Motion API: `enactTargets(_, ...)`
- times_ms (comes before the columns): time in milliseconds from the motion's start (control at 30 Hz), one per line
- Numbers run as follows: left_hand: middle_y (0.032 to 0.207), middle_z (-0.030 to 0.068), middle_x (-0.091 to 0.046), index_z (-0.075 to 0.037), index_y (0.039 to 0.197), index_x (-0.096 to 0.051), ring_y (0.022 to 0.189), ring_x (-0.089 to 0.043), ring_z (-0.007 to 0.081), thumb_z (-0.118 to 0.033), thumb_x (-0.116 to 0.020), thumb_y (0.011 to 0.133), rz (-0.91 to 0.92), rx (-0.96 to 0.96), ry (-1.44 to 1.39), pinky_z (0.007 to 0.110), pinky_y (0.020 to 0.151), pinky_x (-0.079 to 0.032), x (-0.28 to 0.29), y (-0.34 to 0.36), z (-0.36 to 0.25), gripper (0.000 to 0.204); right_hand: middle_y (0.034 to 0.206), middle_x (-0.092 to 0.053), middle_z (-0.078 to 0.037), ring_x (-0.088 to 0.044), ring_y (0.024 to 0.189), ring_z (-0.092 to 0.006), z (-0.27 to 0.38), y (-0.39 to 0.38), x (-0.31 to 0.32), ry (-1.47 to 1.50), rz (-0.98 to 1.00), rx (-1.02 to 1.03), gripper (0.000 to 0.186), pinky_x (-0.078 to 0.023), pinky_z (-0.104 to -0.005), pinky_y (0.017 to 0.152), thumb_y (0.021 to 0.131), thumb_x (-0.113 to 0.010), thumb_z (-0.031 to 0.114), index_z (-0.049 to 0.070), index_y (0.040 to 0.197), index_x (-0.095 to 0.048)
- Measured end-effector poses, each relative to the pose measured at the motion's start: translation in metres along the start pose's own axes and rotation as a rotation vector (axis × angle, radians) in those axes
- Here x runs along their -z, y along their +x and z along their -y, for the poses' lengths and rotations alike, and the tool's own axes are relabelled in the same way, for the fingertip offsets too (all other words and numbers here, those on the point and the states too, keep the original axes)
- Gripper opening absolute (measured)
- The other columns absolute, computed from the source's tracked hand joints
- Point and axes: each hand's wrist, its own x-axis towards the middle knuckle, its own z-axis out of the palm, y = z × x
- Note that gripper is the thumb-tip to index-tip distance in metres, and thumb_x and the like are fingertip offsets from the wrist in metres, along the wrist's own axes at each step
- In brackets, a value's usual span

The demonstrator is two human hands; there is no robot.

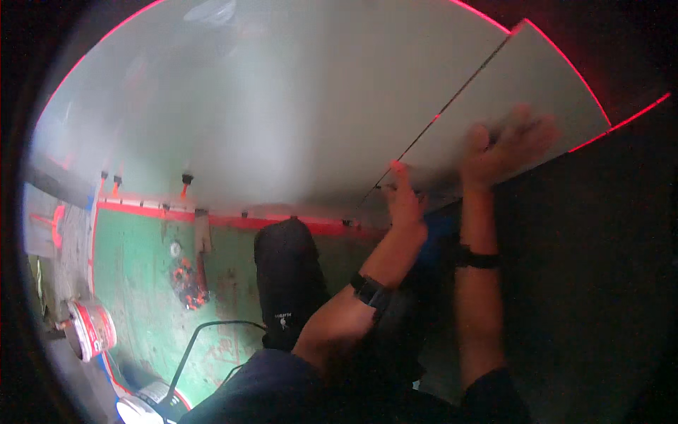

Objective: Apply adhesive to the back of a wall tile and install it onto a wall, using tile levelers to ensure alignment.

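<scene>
A large pale grey panel fills the upper part of the view, and a narrower panel of the same colour stands to its right across a thin dark seam. My left hand is at the lower end of that seam, a finger stretched up along it and the thumb apart. Small dark bits show beside its fingers, too blurred to name. My right hand lies against the narrower panel near its lower edge, palm toward it and fingers spread, smeared by motion. Nothing is visible in either hand.
Small black-and-orange clips line the large panel's lower edge. Orange and black pieces lie heaped on the green surface. My dark-clad leg is in the middle. A red-and-white bucket and a white container stand lower left.
</scene>
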Motion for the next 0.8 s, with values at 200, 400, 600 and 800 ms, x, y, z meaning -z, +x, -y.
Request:
enactTargets(200, 0.153, 0.0148, -0.031, -0.001, 0.154, -0.014, 0.132, -0.040, 0.0275, -0.076, -0.067, 0.076, 0.032, -0.095, -0.033, 0.043, 0.105, -0.038, -0.014, -0.008, 0.004, 0.120, 0.159, -0.020, -0.027, -0.021, 0.144, -0.0502, -0.006, -0.003, -0.005, -0.006, -0.023, 0.015, 0.075, -0.016, -0.0660, 0.114, 0.098, -0.038, 0.066, 0.015, 0.153, -0.035)
enactTargets(400, 0.155, 0.0130, -0.027, 0.003, 0.153, -0.011, 0.136, -0.035, 0.0253, -0.077, -0.069, 0.074, 0.050, -0.150, 0.016, 0.041, 0.111, -0.031, -0.023, -0.013, 0.001, 0.127, 0.160, -0.017, -0.025, -0.019, 0.145, -0.0494, -0.008, -0.004, -0.006, 0.017, -0.035, 0.012, 0.074, -0.016, -0.0663, 0.114, 0.097, -0.041, 0.064, 0.015, 0.152, -0.037)
enactTargets(600, 0.156, 0.0120, -0.025, 0.003, 0.154, -0.006, 0.137, -0.033, 0.0241, -0.076, -0.071, 0.072, 0.022, -0.100, 0.013, 0.038, 0.111, -0.031, -0.022, -0.018, -0.003, 0.131, 0.162, -0.015, -0.023, -0.016, 0.146, -0.0488, -0.008, -0.010, -0.007, 0.041, -0.007, -0.020, 0.074, -0.015, -0.0660, 0.114, 0.097, -0.042, 0.064, 0.015, 0.152, -0.038)
enactTargets(800, 0.162, 0.0093, -0.016, -0.009, 0.157, 0.005, 0.148, -0.017, 0.0244, -0.073, -0.072, 0.073, 0.105, -0.093, -0.081, 0.046, 0.119, -0.018, -0.016, -0.004, 0.006, 0.131, 0.163, -0.013, -0.020, -0.015, 0.146, -0.0481, -0.016, -0.019, -0.008, 0.017, -0.007, -0.008, 0.076, -0.015, -0.0654, 0.114, 0.096, -0.042, 0.066, 0.016, 0.153, -0.036)
